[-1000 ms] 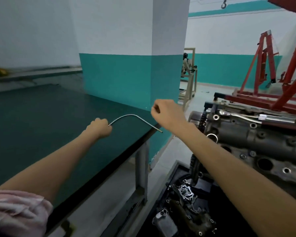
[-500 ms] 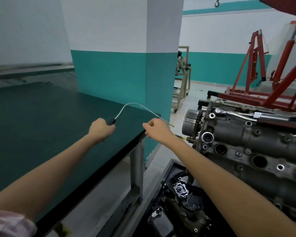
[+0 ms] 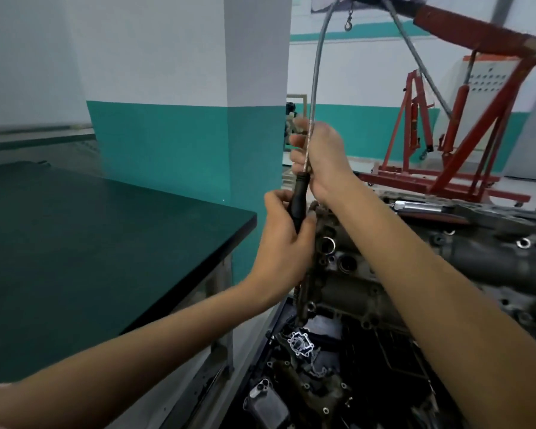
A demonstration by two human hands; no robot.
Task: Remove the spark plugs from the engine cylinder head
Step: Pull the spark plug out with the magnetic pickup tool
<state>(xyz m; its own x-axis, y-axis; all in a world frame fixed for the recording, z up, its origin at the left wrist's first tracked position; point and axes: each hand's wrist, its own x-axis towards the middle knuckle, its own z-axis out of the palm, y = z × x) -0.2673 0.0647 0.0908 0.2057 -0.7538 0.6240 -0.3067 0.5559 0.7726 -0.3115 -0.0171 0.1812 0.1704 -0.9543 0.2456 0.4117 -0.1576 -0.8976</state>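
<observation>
Workshop with teal-banded walls, dark green workbench (image 3: 106, 243) at left, red engine hoist (image 3: 446, 144) behind. Engine cylinder head (image 3: 446, 267) low right, plug wells open, ratchet (image 3: 421, 206) lying on top. Left hand (image 3: 283, 249) wrapped round black handle (image 3: 298, 202) of flexible pickup tool (image 3: 314, 72). Right hand (image 3: 322, 159) curled round its metal shaft just above, shaft arching overhead. No spark plugs discernible.

one view only, from a camera worn on the person's head, wide-angle, facing forward and slightly down along both forearms. it sits close to the left hand (image 3: 283, 243) and right hand (image 3: 319, 159), which meet at mid-frame. the green workbench (image 3: 106, 243) fills the lower left, the engine cylinder head (image 3: 446, 264) the right, and a red hoist (image 3: 464, 128) stands far behind.
</observation>
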